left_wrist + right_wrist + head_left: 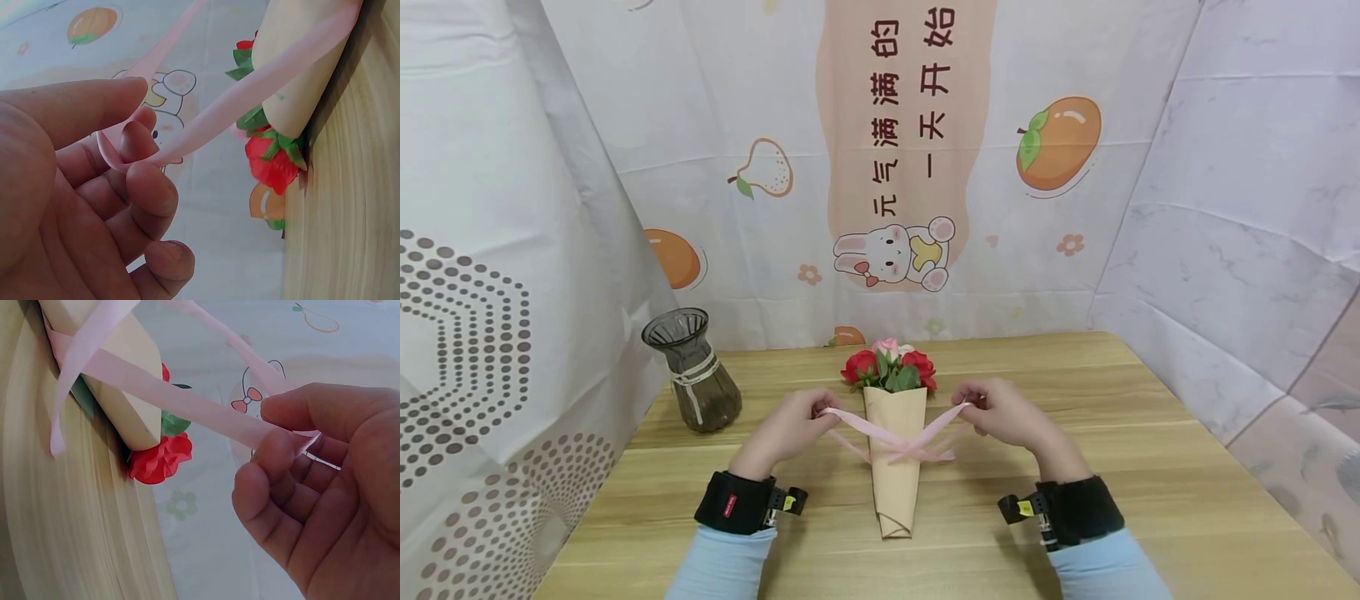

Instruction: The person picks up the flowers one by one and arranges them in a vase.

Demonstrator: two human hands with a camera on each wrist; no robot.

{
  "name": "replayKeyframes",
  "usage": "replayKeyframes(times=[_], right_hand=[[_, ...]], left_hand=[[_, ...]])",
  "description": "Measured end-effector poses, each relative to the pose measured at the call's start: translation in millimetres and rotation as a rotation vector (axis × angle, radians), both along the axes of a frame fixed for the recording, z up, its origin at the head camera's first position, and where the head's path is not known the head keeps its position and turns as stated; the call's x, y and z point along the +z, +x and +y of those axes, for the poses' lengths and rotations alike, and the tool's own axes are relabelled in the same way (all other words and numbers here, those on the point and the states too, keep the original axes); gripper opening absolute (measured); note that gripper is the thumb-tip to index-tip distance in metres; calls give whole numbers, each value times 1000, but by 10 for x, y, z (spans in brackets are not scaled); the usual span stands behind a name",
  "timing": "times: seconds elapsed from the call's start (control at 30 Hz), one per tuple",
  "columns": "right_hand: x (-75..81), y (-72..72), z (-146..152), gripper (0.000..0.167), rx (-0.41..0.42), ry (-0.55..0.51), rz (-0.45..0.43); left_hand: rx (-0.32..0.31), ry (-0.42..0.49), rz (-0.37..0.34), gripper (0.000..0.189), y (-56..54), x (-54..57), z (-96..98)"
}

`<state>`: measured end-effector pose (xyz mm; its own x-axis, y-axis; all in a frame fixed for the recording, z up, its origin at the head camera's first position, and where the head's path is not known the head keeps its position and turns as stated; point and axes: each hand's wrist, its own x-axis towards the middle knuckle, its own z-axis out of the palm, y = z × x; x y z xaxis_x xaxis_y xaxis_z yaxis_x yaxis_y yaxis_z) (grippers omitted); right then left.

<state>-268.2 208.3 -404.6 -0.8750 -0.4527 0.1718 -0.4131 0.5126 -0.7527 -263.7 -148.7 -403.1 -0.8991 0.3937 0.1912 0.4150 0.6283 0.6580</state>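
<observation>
A bouquet of red, pink and white flowers [919, 364], wrapped in tan paper [895, 492], lies on the table with its blooms toward the back. Pink ribbon [872, 430] runs around the wrap and crosses over its front. To the left of the bouquet, my left hand [797, 423] holds a loop of ribbon between thumb and curled fingers. On the other side my right hand [1003, 414] pinches another ribbon loop, drawn out to the right. In the right wrist view a loose ribbon tail [57, 434] hangs beside the paper.
A dark glass vase [706, 392] with pale string tied round its neck stands at the table's back left. The wooden table [1045, 550] meets a printed cloth backdrop [760, 250] behind and cloth at both sides.
</observation>
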Motion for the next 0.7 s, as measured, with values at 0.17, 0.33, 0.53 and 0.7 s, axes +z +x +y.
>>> replayKeyframes(times=[0.17, 0.33, 0.53, 0.7], right_hand=[[2, -2, 52, 7, -20, -10, -2], [8, -6, 100, 9, -47, -4, -2], [15, -19, 160, 10, -72, 2, -14], [19, -18, 212, 8, -77, -17, -31]], left_hand=[[20, 17, 4, 4, 6, 23, -60], [44, 40, 1, 6, 0, 39, -119], [62, 52, -17, 6, 9, 71, -184], [81, 56, -26, 6, 17, 80, -240]])
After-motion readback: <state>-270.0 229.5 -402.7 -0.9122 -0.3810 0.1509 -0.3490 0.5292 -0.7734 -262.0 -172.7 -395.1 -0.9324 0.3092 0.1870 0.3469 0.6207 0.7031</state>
